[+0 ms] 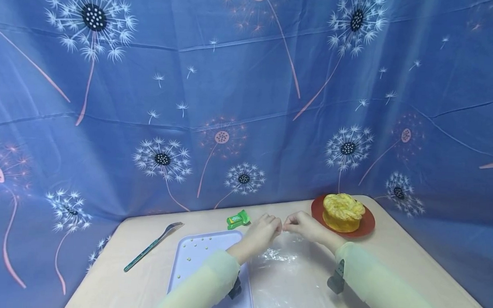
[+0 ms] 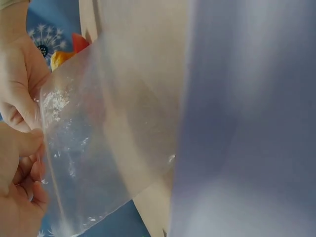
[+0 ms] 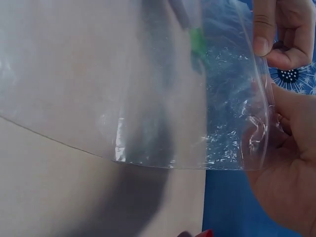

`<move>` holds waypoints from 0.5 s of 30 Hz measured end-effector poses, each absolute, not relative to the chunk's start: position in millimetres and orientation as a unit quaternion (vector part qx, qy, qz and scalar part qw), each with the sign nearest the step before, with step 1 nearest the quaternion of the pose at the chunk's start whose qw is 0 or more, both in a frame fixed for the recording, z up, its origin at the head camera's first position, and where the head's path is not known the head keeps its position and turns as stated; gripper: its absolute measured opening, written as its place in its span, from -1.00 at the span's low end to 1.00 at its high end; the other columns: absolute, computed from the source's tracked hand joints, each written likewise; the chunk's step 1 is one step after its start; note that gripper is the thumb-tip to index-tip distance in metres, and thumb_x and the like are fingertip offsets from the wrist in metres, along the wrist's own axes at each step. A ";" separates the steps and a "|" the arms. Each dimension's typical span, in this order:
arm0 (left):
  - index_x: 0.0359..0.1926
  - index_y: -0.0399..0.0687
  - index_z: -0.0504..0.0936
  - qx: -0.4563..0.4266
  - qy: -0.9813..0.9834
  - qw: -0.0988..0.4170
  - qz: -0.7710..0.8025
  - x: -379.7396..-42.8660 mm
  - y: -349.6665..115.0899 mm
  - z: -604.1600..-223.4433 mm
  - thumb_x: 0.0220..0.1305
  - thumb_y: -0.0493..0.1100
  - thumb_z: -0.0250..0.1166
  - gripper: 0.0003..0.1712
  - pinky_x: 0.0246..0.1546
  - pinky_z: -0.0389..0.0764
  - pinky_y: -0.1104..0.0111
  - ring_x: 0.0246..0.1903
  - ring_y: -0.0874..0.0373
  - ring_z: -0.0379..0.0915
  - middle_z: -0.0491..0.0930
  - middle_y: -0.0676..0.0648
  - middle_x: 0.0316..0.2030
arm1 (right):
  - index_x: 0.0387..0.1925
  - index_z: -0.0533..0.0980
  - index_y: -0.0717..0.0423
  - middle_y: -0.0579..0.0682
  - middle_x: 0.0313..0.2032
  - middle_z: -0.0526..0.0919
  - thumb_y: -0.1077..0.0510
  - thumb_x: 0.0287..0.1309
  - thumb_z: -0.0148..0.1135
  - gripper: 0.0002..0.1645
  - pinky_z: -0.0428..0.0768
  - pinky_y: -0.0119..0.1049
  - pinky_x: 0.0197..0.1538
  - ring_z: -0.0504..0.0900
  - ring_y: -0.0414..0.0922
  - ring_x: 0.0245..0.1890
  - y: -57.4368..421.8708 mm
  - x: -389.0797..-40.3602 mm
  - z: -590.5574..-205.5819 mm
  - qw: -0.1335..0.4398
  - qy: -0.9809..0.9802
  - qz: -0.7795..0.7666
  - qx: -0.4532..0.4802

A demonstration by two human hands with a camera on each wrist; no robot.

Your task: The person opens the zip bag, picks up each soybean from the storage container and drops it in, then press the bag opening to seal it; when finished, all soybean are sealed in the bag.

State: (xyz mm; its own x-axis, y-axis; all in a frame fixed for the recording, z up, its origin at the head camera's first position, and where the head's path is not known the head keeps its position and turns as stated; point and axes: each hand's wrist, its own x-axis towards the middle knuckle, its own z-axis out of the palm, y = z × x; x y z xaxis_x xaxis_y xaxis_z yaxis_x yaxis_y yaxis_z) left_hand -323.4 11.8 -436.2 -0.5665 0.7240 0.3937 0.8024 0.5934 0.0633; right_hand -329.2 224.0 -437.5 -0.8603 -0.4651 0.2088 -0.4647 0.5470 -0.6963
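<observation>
Plastic bag hangs from my hands over the table, beside the tray. My left hand and right hand each pinch its edge, close together. Its plastic looks thin and slick, so a loose pinch could let it slip, while an uneven tug might tear it.
</observation>
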 end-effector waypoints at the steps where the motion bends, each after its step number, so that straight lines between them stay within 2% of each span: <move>1: -0.25 0.00 0.56 -0.437 -0.877 0.161 -0.119 -322.4 12.1 -435.7 0.36 -0.24 0.32 -0.91 -0.16 0.43 0.55 -0.27 0.27 0.35 0.51 0.13 -0.34 | -0.37 0.65 0.34 0.09 -0.52 0.61 0.23 0.34 0.28 -0.78 0.44 -0.39 -0.40 0.43 -0.29 -0.51 223.6 -329.0 -436.8 0.000 0.880 -0.394 -0.265; 8: -0.25 -0.01 0.53 -0.453 -0.873 0.150 -0.098 -312.3 15.6 -431.5 0.37 -0.24 0.30 -0.91 -0.12 0.44 0.50 -0.27 0.26 0.34 0.47 0.13 -0.34 | -0.42 0.65 0.23 -0.10 -0.55 0.54 0.29 0.31 0.26 -0.83 0.43 -0.37 -0.42 0.41 -0.27 -0.52 221.4 -329.3 -433.9 -0.007 0.896 -0.375 -0.239; 10: -0.26 0.03 0.49 -0.460 -0.871 0.149 -0.086 -307.1 16.3 -430.1 0.23 -0.28 0.39 -0.78 -0.14 0.41 0.50 -0.29 0.27 0.31 0.42 0.15 -0.36 | -0.45 0.64 0.17 -0.16 -0.55 0.52 0.31 0.30 0.25 -0.81 0.43 -0.37 -0.41 0.41 -0.27 -0.51 222.0 -330.2 -433.7 -0.014 0.901 -0.366 -0.231; 15: -0.28 0.10 0.42 -0.479 -0.859 0.170 -0.054 -291.9 17.0 -427.0 -0.16 -0.31 0.55 -0.49 -0.23 0.34 0.50 -0.30 0.27 0.28 0.39 0.18 -0.36 | -0.48 0.66 0.13 -0.11 -0.54 0.58 0.30 0.28 0.27 -0.80 0.43 -0.35 -0.37 0.44 -0.23 -0.46 223.6 -333.4 -433.1 -0.027 0.908 -0.352 -0.227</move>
